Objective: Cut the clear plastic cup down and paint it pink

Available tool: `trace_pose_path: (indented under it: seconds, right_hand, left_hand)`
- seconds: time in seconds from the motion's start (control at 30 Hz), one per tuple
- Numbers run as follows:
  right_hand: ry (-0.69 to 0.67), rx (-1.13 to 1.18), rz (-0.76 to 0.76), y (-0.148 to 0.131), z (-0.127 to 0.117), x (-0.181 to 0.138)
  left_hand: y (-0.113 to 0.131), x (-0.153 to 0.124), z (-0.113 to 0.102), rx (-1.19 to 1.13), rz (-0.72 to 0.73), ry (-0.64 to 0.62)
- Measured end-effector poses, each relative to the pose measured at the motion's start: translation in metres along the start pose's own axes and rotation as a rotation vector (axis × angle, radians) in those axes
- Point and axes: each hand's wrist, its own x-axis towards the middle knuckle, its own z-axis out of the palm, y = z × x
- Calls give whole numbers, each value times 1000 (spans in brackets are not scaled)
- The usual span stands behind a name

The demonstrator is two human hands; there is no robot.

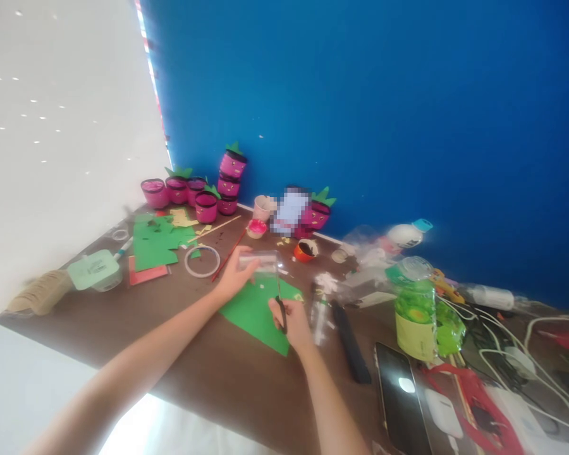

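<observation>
My left hand [236,277] is closed on a see-through plastic piece [265,260], held above the brown table. Its exact shape is blurred. My right hand [294,319] grips a pair of scissors [279,292] by the dark handles. The blades point away from me and meet the right end of the plastic piece; whether they are cutting into it I cannot tell. Under both hands lies a sheet of green paper [251,319] with small pale scraps on it. A roll of tape [201,261] lies left of my left hand, beside a red stick [225,260].
Pink cups with faces and green leaves [228,186] stand along the blue wall. Cut green paper [154,243] lies at the left. A propped phone screen [290,212] is at the back. To the right are a green bottle [415,313], another phone [401,398] and tangled white cables [497,328].
</observation>
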Motion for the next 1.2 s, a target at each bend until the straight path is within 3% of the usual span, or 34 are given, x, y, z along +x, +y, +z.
trace_pose_path:
  seconds: [0.2,0.73,1.0,1.2]
  right_hand:
    - [-24,41,-18,-8,0,-2]
    - [79,-101,-4,0,7,1]
    - [-1,0,-69,-8,2,-2]
    - [12,-14,-35,-7,0,-2]
  left_hand:
    - [0,-4,2,21,35,-35]
    - [-2,1,-1,-16,27,35]
    - [-5,-8,2,40,102,-12]
    - [-4,-6,1,30,76,12]
